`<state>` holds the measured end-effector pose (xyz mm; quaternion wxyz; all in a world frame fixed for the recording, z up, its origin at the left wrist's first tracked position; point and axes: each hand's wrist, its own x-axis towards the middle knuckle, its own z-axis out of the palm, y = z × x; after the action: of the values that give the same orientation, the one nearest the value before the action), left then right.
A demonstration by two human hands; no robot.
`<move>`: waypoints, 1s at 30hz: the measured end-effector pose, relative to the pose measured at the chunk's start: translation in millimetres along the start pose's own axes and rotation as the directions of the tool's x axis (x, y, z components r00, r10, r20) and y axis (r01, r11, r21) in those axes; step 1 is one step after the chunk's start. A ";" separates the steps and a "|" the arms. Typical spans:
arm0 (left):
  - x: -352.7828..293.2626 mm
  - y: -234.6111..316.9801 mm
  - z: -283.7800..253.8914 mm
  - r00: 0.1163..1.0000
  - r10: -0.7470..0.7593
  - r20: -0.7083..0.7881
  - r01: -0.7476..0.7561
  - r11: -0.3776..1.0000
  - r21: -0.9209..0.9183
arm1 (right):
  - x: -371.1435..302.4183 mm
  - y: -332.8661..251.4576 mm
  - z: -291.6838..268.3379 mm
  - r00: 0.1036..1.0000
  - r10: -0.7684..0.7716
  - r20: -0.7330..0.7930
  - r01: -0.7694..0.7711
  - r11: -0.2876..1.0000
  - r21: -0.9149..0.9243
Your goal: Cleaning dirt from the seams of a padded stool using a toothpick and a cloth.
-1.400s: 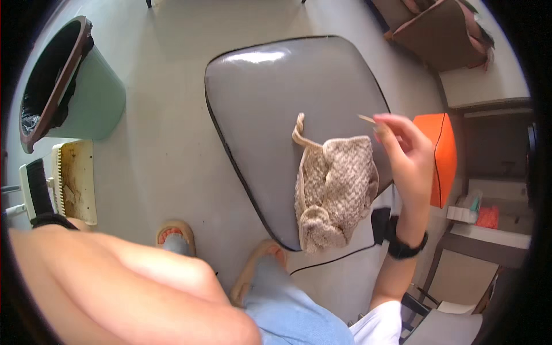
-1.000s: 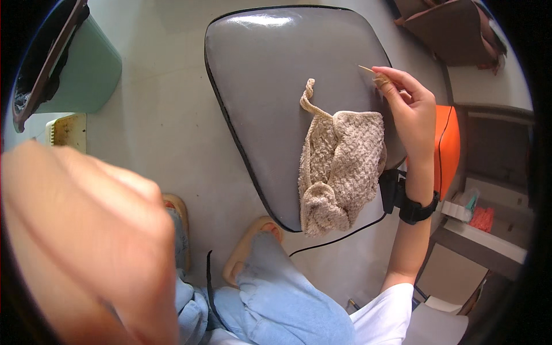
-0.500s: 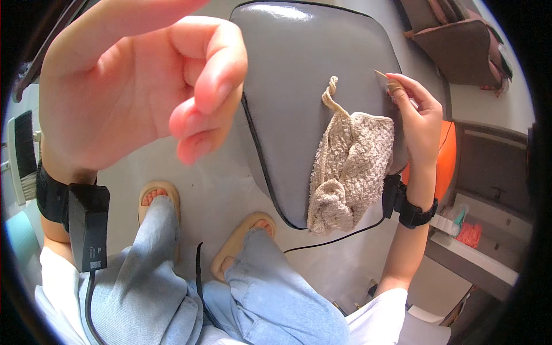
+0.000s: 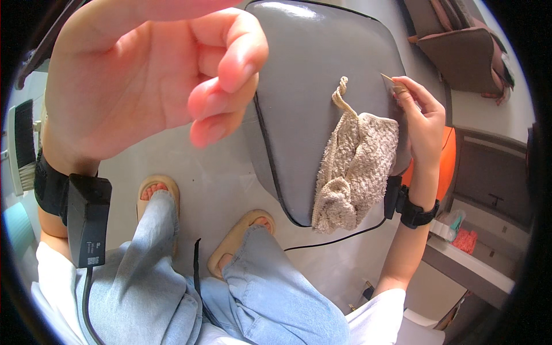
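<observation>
My left hand (image 4: 132,92) is raised close in front of me, palm facing me and fingers curled. Its thumb tip runs past the upper edge, so whatever it may pinch is out of sight. Over the right side of the grey padded seat (image 4: 305,63), my right hand (image 4: 422,112) pinches a thin, tan, pointed stick (image 4: 386,76) between thumb and fingers. Beside that hand lies a fuzzy beige cloth pouch (image 4: 359,167), crumpled, with a twisted cord loop (image 4: 340,95) at its upper end. The pouch overhangs the near edge of the seat.
Black straps with a box (image 4: 89,218) and cables are on both wrists. My slippered feet (image 4: 158,192) stand on the pale floor. An orange rounded object (image 4: 447,161) and a shelf with a red item (image 4: 464,241) are at right; a brush (image 4: 23,146) is at left.
My left hand has shifted a little to the right and up, still curled. The right hand keeps its pinch on the stick, sitting slightly lower in view along with the seat.
</observation>
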<state>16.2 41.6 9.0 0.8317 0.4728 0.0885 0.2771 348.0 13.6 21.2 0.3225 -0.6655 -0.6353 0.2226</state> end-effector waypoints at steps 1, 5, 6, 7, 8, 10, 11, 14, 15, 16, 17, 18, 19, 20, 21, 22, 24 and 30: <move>-0.7 0.0 0.1 1.000 0.003 -0.010 -0.003 1.000 0.001 | -0.3 -0.7 1.6 1.000 -0.001 0.002 0.001 1.000 0.004; -0.6 -0.4 -1.3 0.999 -0.036 0.022 0.036 0.999 0.006 | -1.1 -3.9 4.1 1.000 0.008 -0.021 -0.007 0.997 0.080; -0.7 -3.3 -0.8 1.000 -0.021 -0.001 0.021 0.999 -0.024 | -1.1 -4.1 3.6 1.000 0.009 -0.022 -0.008 0.998 0.056; 0.1 -7.7 -0.7 1.000 -0.008 -0.021 0.006 0.998 -0.057 | -1.1 -2.8 1.7 1.000 0.012 -0.023 -0.011 0.999 0.052; 0.7 -12.4 -0.4 0.999 0.006 -0.041 -0.010 0.996 -0.091 | -0.9 -0.5 -1.3 1.000 -0.001 0.001 0.001 1.000 0.032; 0.0 -14.9 2.7 0.995 0.029 -0.095 -0.043 0.987 -0.153 | -0.4 0.0 -5.1 0.999 -0.014 0.033 0.013 1.000 0.016; -1.4 -11.7 7.1 0.994 0.027 -0.104 -0.043 0.987 -0.154 | -0.4 -2.5 -5.9 0.999 -0.006 0.053 0.004 0.999 0.039; -5.7 -7.7 14.4 0.947 -0.056 -0.317 0.030 0.996 -0.084 | -1.2 -17.7 -14.5 0.994 0.019 0.110 -0.022 1.000 0.020; -9.4 -10.4 11.4 0.911 -0.129 -0.392 0.068 0.984 -0.165 | -2.9 -26.0 -15.8 0.990 0.041 0.136 -0.039 0.999 -0.012; -9.0 -17.1 7.4 0.877 -0.203 -0.435 0.090 0.959 -0.267 | -5.0 -40.6 -20.7 0.988 0.046 0.148 -0.041 0.999 -0.036; -9.5 -23.1 6.1 0.872 -0.202 -0.445 0.080 0.957 -0.279 | -5.6 -54.9 -20.5 0.988 0.023 0.154 -0.008 0.995 -0.099; -8.9 -30.9 5.3 0.828 -0.303 -0.472 0.156 0.933 -0.324 | -5.9 -67.2 -18.4 0.987 0.000 0.162 0.026 0.987 -0.161; -10.9 -38.5 5.0 0.773 -0.394 -0.498 0.224 0.903 -0.366 | -6.9 -77.5 -13.5 0.984 -0.010 0.180 0.039 0.986 -0.160; -9.5 -50.2 0.4 0.817 -0.451 -0.359 0.281 0.855 -0.435 | -7.9 -83.4 -7.0 0.950 -0.074 0.302 0.125 0.980 -0.153; -7.4 -62.1 0.7 0.816 -0.450 -0.363 0.270 0.852 -0.448 | -7.6 -89.2 -0.2 0.899 -0.134 0.418 0.207 0.969 -0.135; -4.1 -62.1 10.7 0.786 -0.477 -0.393 0.340 0.865 -0.370 | -4.8 -99.9 6.3 0.850 -0.139 0.508 0.272 0.942 -0.198; 3.5 -73.4 16.4 0.775 -0.474 -0.417 0.397 0.879 -0.263 | 0.3 -112.7 23.6 0.802 -0.174 0.572 0.362 0.903 -0.232; 7.6 -88.6 15.5 0.832 -0.318 -0.453 0.318 0.945 -0.079 | 6.9 -107.5 53.0 0.736 -0.209 0.644 0.452 0.860 -0.237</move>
<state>62.2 -1.0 -55.8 0.8213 0.3721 0.3604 0.2390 235.7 26.6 61.8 0.0061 -0.4834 -0.8441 0.2317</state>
